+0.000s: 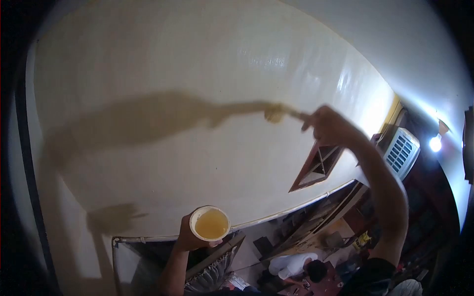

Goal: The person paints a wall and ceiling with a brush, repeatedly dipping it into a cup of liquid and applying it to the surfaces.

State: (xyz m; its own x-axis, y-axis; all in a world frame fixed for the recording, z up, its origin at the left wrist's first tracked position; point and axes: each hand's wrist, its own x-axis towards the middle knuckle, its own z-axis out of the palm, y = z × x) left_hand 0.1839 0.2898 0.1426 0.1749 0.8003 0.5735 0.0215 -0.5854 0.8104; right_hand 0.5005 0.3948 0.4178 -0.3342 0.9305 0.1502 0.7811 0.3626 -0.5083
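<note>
My left hand (186, 237) is wrapped round a pale cup (228, 223), held upright with yellowish liquid (211, 224) in it. Up at the wall, my right hand (327, 126) is closed on the handle of a paintbrush (295, 114). The brush's yellowish bristle end points left and overlaps the cream wall (212, 64). A large shadow of my arm and the brush stretches leftward across that wall. Glossy patches shine on the wall above the brush.
A small brown-framed window (316, 170) is set below my right hand. At right are an air cooler (401, 153) and a lit bulb (435, 143). A pipe (291, 210) runs along the wall's lower edge. Far below, a person in white (292, 265) is by a reddish table.
</note>
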